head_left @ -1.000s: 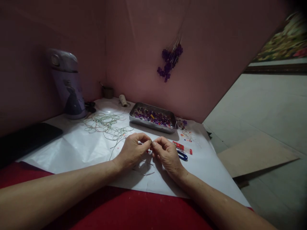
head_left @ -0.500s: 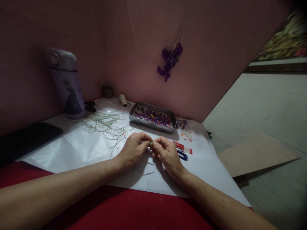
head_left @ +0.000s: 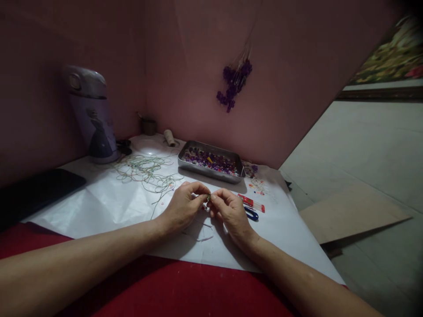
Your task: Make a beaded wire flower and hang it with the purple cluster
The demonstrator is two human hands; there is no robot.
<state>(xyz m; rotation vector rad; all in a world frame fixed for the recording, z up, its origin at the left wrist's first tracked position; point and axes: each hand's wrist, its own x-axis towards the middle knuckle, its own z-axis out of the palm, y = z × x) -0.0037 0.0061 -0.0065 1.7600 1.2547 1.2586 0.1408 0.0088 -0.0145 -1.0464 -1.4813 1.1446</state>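
Fingertips of my left hand (head_left: 187,204) pinch a small green piece (head_left: 208,198), too tiny to make out fully; it looks like knotted cord. My right hand (head_left: 228,211) pinches the same piece from the other side, so the two hands nearly meet. Thin cord ends (head_left: 200,239) lie on the white paper (head_left: 99,207) below them. Just right of my right hand are a red-and-clear case (head_left: 253,203) and a dark blue looped tool handle (head_left: 252,214), partly hidden by the hand.
Behind my hands stands a metal tray (head_left: 211,172) of mostly purple beads. Tangled green cord (head_left: 145,169) lies to the left, near a purple bottle (head_left: 94,119) and a dark flat object (head_left: 42,189). A thread spool (head_left: 169,138) rests at the back. Purple beadwork (head_left: 234,83) hangs on the wall.
The green piece has turned slightly between my fingertips and shows less of its green. My hands have barely shifted; everything else is still.
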